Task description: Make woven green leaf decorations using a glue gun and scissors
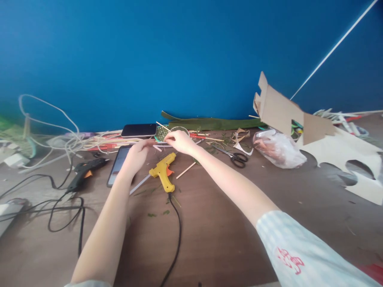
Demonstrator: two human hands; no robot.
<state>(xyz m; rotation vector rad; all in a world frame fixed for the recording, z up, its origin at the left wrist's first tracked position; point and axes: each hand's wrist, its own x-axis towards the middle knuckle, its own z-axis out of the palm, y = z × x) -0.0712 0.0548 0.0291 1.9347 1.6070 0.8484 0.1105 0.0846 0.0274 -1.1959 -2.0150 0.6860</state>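
Note:
My right hand (181, 142) pinches a thin pale wooden stick (162, 126), which points up and to the left out of the fingertips. My left hand (139, 154) hovers over the heap of strips, its fingers drawn together; what they hold, if anything, is too small to make out. Just beyond both hands is a green dotted piece (162, 133) with a round rim, partly covered by the right hand. Below the hands a yellow glue gun (164, 171) lies on the table with a glue stick (140, 184) out of its back.
Two phones (139, 130) (119, 165), a black glue gun (84, 172) and tangled cords lie left. Rightward are scissors (235, 156), a plastic bag (277, 149) and cut cardboard (283, 105). Long green leaves (206, 123) lie along the blue wall (191, 56).

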